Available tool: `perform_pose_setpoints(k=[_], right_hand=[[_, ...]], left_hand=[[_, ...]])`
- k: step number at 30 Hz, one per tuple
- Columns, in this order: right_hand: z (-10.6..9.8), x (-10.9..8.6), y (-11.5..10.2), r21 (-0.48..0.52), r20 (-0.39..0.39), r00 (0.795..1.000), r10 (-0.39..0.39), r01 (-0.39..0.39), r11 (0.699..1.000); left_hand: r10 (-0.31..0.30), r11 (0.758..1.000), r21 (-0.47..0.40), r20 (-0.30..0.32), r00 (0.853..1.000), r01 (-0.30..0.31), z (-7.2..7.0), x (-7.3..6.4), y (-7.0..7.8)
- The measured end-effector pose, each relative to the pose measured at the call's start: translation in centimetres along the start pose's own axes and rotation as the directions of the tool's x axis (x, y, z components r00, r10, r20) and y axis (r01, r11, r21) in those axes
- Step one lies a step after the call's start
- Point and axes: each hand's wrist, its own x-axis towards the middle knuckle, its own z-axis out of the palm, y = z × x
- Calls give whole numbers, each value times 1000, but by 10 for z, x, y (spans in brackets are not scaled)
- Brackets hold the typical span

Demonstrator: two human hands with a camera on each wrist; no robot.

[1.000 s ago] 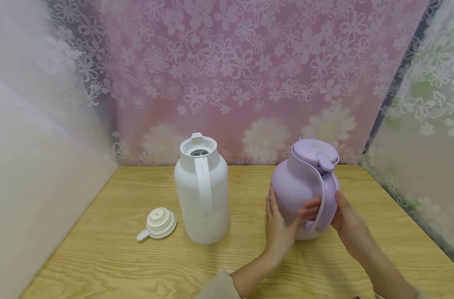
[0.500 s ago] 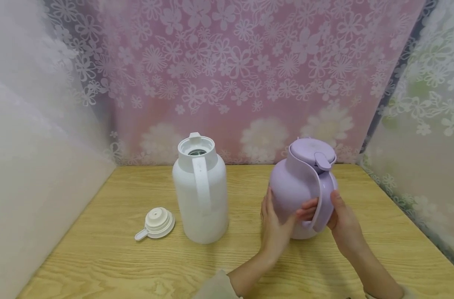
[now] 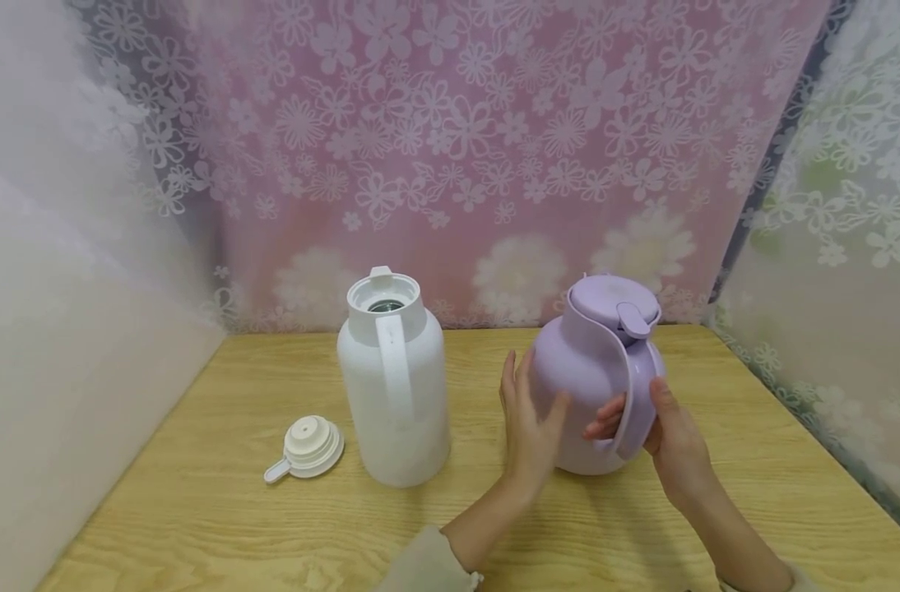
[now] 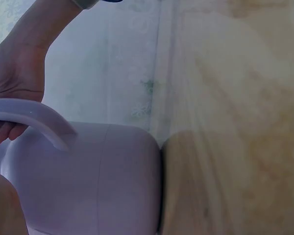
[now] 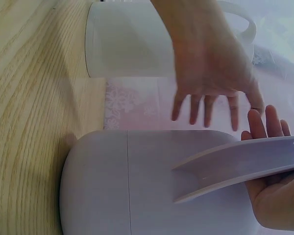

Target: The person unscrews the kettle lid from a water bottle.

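Note:
A lilac thermos jug [image 3: 583, 370] with its lid on stands on the wooden table, handle toward me. My right hand [image 3: 679, 456] grips that handle, fingers passed through the loop and thumb on its outer side. At the jug's left side is my left hand [image 3: 527, 444], its fingers straight and spread. In the right wrist view the left hand [image 5: 206, 63] shows a gap between its fingertips and the lilac body [image 5: 161, 181]. The left wrist view shows the right hand [image 4: 19, 73] behind the handle [image 4: 34, 115].
Left of the lilac jug stands a white thermos jug [image 3: 428, 378], its top uncovered and its handle facing me. A cream stopper lid [image 3: 313, 444] with a tab lies beside it on the wooden table [image 3: 220, 526]. Flowered curtains [image 3: 450, 164] close off the back and right.
My left hand has come away from the lilac jug's side toward the left, its fingers spreading. The right hand keeps its grip on the handle. The whole head view has shifted slightly.

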Motion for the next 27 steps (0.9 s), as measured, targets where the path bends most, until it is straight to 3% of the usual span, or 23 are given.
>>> perform_pose_setpoints(k=[5,10,14,19,21,23,27], right_hand=[[1,0,-1,-8,1,1000,-3,3,1000],[1,0,-1,-24,-5,1000,11,-11,1000],[1,0,-2,-22,-5,1000,11,-11,1000],[1,0,-2,-13,-4,1000,3,-3,1000],[0,0,-2,-9,-4,1000,1,-1,1000],[0,0,-2,-8,-3,1000,2,-2,1000],[1,0,-2,-12,-5,1000,3,-3,1000]], left_hand=[[137,989,46,19,990,-138,-3,21,15],[284,950,109,79,955,-292,-2,41,26],[371,907,154,149,917,-392,3,53,30],[477,819,219,255,841,-531,8,69,35],[494,791,232,305,814,-567,9,75,39],[490,778,232,355,796,-583,9,82,42],[412,802,222,467,782,-555,8,93,53]])
